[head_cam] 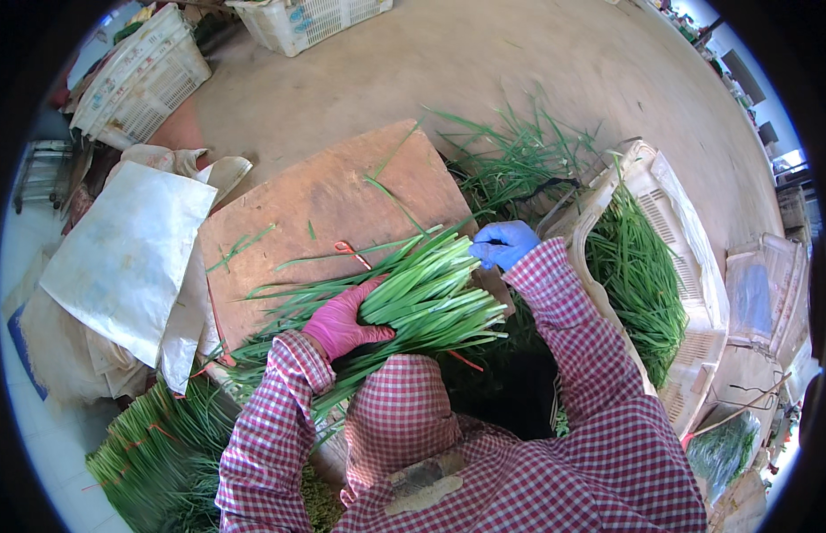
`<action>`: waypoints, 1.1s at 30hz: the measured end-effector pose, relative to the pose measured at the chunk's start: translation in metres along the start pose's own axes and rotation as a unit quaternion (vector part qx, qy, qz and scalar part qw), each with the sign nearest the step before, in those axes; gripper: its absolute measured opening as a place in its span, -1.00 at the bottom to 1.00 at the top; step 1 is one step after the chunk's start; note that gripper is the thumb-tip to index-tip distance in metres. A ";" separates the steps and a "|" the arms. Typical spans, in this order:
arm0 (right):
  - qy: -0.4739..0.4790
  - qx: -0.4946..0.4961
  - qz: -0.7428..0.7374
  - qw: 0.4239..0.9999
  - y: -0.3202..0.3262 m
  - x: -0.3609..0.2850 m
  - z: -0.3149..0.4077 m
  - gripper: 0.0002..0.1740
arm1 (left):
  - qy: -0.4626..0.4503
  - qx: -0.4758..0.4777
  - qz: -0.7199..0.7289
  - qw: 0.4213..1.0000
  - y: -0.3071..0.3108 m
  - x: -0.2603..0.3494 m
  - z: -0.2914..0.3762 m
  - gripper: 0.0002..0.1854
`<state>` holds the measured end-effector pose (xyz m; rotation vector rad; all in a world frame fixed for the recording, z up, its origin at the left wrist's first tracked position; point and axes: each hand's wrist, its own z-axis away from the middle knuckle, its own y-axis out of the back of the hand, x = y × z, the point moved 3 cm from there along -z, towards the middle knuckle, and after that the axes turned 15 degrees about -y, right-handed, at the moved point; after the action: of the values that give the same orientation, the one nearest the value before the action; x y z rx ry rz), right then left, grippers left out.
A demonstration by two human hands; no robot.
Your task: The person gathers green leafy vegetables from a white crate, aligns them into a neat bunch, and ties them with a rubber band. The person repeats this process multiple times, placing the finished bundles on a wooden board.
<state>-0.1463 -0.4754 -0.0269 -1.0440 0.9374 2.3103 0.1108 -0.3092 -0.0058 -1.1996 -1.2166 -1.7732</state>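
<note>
A thick bunch of garlic chives (413, 293) lies across a worn brown board (333, 193), its pale stalk ends toward the right. My left hand (346, 320), in a pink glove, grips the bunch around its leafy middle. At the upper stalk ends is my right hand (505, 244), in a blue glove, with thumb and fingers curled together. Whether anything is pinched between them is hidden. An orange-red tie (353, 254) rests on the board just above the bunch. Another red strip (466, 361) shows below the stalks.
Loose green leaves (519, 156) litter the floor beyond the board. At right stands a white plastic crate (703, 293) holding more chives (629, 286). Tied bundles (153, 446) are stacked at lower left, below pale sheets (130, 253). Stacked crates (143, 80) stand at upper left.
</note>
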 end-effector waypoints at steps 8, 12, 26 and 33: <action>-0.034 0.526 0.071 0.847 0.183 -0.051 0.039 -0.84 | -0.021 -0.007 -0.046 0.999 -0.001 -0.004 0.003 -0.07; 0.189 0.309 0.319 0.876 0.124 -0.059 0.004 -0.26 | 0.000 -0.028 -0.098 0.995 -0.001 0.000 0.003 -0.06; 0.005 0.368 0.437 0.820 0.112 -0.096 -0.016 -0.46 | 0.037 -0.033 -0.095 0.994 0.002 0.012 0.002 -0.09; -0.034 -0.024 0.449 0.892 -0.042 -0.081 -0.085 -0.53 | 0.022 -0.034 -0.104 0.994 0.001 0.009 0.002 -0.12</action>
<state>-0.0290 -0.5178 -0.0224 -0.5731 1.5792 3.0709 0.1090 -0.3075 0.0029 -1.0989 -1.3046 -1.9981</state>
